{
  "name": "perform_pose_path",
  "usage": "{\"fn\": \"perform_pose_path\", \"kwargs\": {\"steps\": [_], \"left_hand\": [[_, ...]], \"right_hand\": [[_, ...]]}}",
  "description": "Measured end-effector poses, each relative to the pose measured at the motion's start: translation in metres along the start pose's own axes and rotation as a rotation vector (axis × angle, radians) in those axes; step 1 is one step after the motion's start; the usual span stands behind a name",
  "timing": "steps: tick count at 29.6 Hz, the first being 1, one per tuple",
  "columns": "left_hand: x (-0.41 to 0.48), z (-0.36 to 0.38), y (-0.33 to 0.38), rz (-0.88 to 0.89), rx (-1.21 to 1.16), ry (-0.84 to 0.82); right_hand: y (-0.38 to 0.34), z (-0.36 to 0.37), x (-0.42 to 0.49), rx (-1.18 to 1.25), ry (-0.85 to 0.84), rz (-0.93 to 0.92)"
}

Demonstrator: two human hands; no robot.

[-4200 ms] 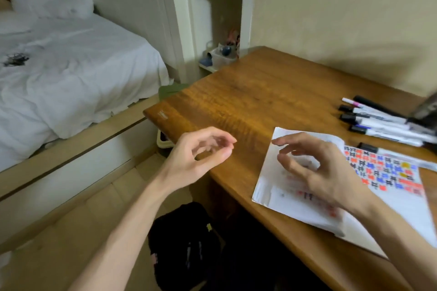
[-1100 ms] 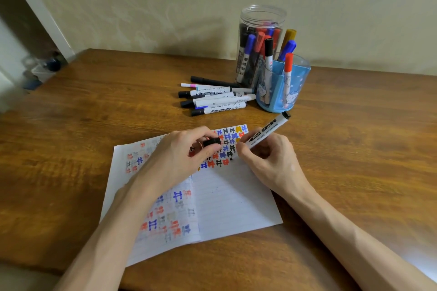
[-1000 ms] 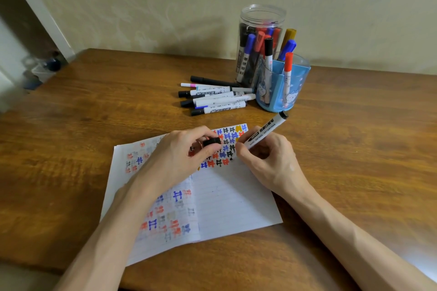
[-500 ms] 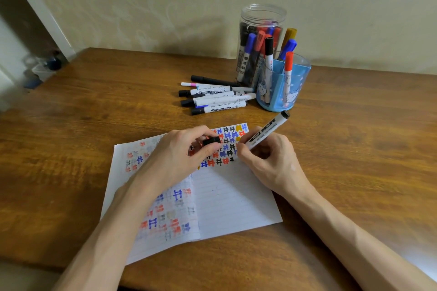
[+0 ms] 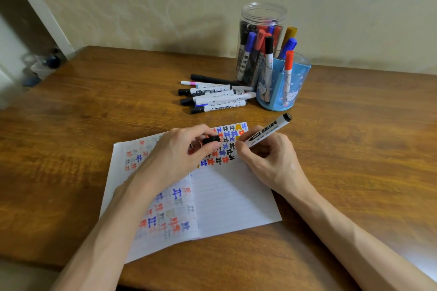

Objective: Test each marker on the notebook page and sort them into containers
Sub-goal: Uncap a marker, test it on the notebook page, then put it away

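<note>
The notebook page [image 5: 231, 198] lies open on the wooden tabletop [image 5: 71, 113], near its front edge, and everything else is placed from it. The left hand [image 5: 179, 153] rests on the page's left half and covers part of the coloured marks [image 5: 227, 134] that fill the page's far end. Its grip is closed, with thumb and forefinger pinching a short black cap [image 5: 211, 139] just above the paper. To the right of the cap, at the page's far right corner, the right hand [image 5: 267, 158] rests with its heel on the page's right edge. Its grip is curled round a white-barrelled marker [image 5: 267, 130] in a writing hold. The marker slants up and away to the right, so its black rear end sits beyond the page over bare wood. Its tip is hidden behind the fingers, next to the last row of marks.

Beyond the page's far edge, a loose bunch of markers [image 5: 217, 95] lies on the tabletop, side by side with the caps pointing left. Right of these and farther back stands a clear plastic jar [image 5: 262, 19], upright and holding capped markers. A blue pen holder [image 5: 290, 92] stands just in front of the jar and to its right, with several markers upright in it.
</note>
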State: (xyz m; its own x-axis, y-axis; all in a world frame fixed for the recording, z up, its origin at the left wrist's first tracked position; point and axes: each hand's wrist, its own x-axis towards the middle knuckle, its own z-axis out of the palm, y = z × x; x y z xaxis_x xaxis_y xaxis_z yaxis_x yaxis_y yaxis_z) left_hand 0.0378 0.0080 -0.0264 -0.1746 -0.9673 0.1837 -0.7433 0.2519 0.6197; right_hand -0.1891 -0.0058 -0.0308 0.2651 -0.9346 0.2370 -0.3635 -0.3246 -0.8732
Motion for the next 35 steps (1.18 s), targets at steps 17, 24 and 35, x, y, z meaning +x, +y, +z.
{"fn": "perform_pose_path", "kwargs": {"steps": [17,24,35], "left_hand": [[-0.002,-0.001,0.004,0.024,-0.028,0.009],[-0.005,-0.003,0.007,0.05,-0.056,0.012],[-0.005,-0.005,0.012,0.0,-0.201,0.01]], "right_hand": [[0.0,-0.002,-0.001,0.006,0.009,0.005],[-0.002,-0.005,-0.001,0.144,0.069,0.023],[-0.013,-0.011,-0.004,0.365,0.095,0.009]]}}
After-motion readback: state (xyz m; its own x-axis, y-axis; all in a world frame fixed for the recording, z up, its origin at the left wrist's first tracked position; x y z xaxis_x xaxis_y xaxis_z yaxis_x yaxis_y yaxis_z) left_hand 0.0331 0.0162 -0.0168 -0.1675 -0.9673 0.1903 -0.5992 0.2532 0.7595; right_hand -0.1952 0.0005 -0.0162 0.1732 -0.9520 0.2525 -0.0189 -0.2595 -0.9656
